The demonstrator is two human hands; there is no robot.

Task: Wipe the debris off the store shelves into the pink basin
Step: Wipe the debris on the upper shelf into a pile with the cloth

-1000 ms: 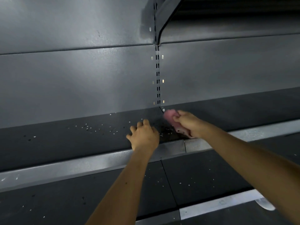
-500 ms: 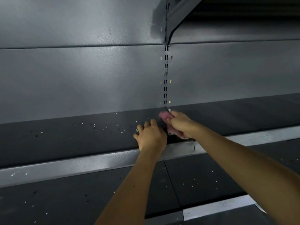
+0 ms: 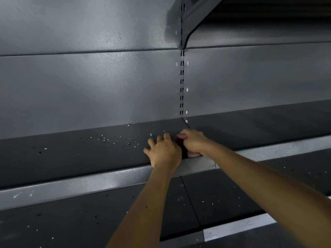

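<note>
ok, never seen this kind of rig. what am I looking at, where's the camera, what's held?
No machine here: a person works with two bare hands, and all pictures come from one wide-angle camera on their head, looking forward and down. The left hand lies on a dark shelf, holding nothing. The right hand grips a pink cloth, mostly hidden in the fist. Pale and dark debris specks lie on the shelf left of the hands; the lower shelf has more. No basin is in view.

On the upper shelf (image 3: 71,158), the left hand (image 3: 163,153) lies just left of the right hand (image 3: 194,143), which grips a cloth (image 3: 193,154). Debris (image 3: 114,142) lies left of both.
</note>
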